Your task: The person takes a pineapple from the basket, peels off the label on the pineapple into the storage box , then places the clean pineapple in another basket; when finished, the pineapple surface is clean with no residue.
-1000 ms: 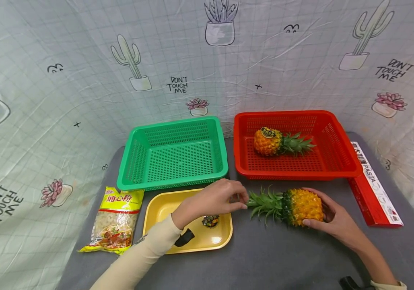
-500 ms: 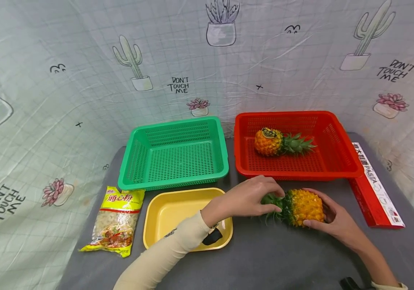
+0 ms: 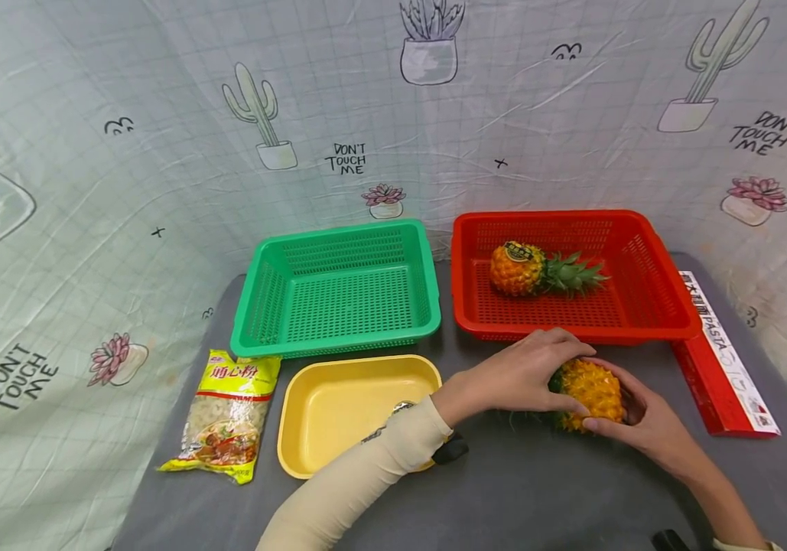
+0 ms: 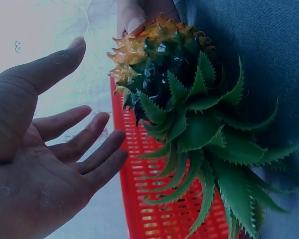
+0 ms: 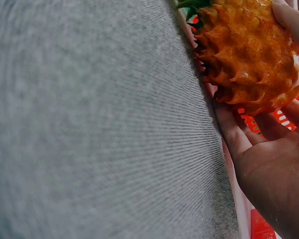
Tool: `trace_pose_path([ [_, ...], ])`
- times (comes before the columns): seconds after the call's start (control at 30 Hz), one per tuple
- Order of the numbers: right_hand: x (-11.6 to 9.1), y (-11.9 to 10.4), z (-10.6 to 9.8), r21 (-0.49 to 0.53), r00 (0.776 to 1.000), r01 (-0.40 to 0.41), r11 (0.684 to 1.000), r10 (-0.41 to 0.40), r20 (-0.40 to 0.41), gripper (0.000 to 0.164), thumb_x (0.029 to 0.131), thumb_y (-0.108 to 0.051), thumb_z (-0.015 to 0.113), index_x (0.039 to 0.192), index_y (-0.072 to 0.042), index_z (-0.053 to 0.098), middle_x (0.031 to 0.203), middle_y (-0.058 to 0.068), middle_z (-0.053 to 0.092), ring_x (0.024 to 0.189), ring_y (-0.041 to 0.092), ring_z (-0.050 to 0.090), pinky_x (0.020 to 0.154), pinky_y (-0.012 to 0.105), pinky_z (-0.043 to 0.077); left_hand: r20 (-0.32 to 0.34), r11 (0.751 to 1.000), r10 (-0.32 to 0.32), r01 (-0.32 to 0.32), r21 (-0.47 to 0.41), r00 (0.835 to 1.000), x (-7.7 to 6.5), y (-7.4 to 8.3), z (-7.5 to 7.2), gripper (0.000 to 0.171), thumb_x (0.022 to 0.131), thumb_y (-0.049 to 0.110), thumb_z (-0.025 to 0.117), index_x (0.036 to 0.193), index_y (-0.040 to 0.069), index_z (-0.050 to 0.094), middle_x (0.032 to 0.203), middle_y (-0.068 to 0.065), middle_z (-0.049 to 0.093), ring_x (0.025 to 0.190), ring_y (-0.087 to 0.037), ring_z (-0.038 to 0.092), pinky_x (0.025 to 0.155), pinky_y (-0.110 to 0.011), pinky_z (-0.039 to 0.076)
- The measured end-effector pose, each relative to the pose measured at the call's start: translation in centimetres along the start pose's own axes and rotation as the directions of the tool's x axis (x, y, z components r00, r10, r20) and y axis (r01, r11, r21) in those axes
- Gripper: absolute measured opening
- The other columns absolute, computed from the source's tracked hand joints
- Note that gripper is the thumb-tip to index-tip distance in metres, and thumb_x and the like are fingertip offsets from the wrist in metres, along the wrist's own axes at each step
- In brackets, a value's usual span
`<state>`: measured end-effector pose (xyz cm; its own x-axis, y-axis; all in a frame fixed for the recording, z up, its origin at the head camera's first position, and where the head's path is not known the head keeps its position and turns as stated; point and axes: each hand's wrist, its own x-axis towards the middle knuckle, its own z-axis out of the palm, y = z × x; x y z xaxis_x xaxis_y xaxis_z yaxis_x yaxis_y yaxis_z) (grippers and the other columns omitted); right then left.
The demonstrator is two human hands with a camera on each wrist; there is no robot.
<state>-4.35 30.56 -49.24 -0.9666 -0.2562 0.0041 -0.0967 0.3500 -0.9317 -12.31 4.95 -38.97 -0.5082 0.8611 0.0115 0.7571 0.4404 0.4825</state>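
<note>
A small pineapple lies on its side on the grey table, its crown to the left. My right hand grips its orange base end, thumb at the front and fingers behind; the right wrist view shows the same hold on the spiky rind. My left hand reaches over the crown from the left, hiding most of the leaves from the head. In the left wrist view the fingers of this hand are spread and slightly bent, with a gap between them and the green leaves.
Behind the hands stands a red basket holding another pineapple with a black label. Left of it is a green basket. A yellow tray lies under the left forearm, beside a macaroni bag. A pasta box lies at right.
My left hand has moved right along the crown, from the leaf tips to the pineapple's body. The right hand keeps its grip in place. The head view has shifted slightly.
</note>
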Motion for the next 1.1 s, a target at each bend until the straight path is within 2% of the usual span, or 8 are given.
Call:
trace_pose_path([
  [0.2,-0.1,0.0,-0.2,-0.008,1.000,-0.001,1.000,0.001,0.000,0.079,0.096,-0.003,0.077,0.164,-0.009,0.035,0.139,-0.016,0.052,0.113,0.001,0.059,0.089,0.018,0.052,0.009,1.000,-0.028,0.028,-0.006,1.000,0.3,0.0,0.7,0.084,0.090,0.050,0.084,0.157,0.013,0.049,0.148,0.002,0.049,0.127,-0.003,0.045,0.107,-0.013,0.032],
  [0.47,-0.2,0.2,0.0,-0.008,1.000,0.025,1.000,-0.025,-0.005,0.081,0.096,0.000,0.077,0.164,-0.012,0.036,0.144,-0.012,0.052,0.117,0.002,0.058,0.091,0.017,0.051,0.010,0.997,-0.071,0.071,0.021,0.997,0.3,-0.3,1.6,0.100,0.084,0.059,0.085,0.161,0.010,0.043,0.151,-0.001,0.046,0.129,-0.006,0.046,0.108,-0.015,0.033],
  [0.67,-0.2,0.2,0.1,-0.004,0.999,0.031,1.000,-0.031,-0.012,0.081,0.095,0.001,0.077,0.165,-0.012,0.036,0.146,-0.012,0.050,0.118,0.002,0.057,0.091,0.017,0.051,0.006,0.991,-0.088,0.087,0.098,0.996,0.6,-0.4,2.6,0.100,0.083,0.064,0.083,0.159,0.012,0.045,0.147,0.000,0.049,0.119,-0.008,0.049,0.102,-0.017,0.038],
  [0.87,0.1,0.4,0.1,0.038,0.999,0.053,0.998,-0.053,-0.006,0.083,0.094,0.005,0.077,0.164,-0.013,0.036,0.147,-0.007,0.049,0.118,0.006,0.058,0.092,0.018,0.052,-0.002,0.978,-0.111,0.109,0.178,0.994,0.9,-0.4,3.3,0.106,0.082,0.071,0.080,0.160,0.010,0.043,0.149,-0.001,0.049,0.124,-0.010,0.050,0.106,-0.021,0.039],
  [1.1,0.2,0.3,0.2,0.068,0.998,0.063,0.996,-0.063,-0.001,0.082,0.094,0.007,0.076,0.163,-0.010,0.034,0.146,-0.003,0.048,0.117,0.006,0.060,0.091,0.020,0.053,0.017,0.953,-0.116,0.107,0.283,0.993,1.0,-0.2,4.1,0.105,0.079,0.077,0.077,0.156,0.012,0.048,0.144,0.001,0.051,0.122,-0.008,0.053,0.107,-0.024,0.039],
])
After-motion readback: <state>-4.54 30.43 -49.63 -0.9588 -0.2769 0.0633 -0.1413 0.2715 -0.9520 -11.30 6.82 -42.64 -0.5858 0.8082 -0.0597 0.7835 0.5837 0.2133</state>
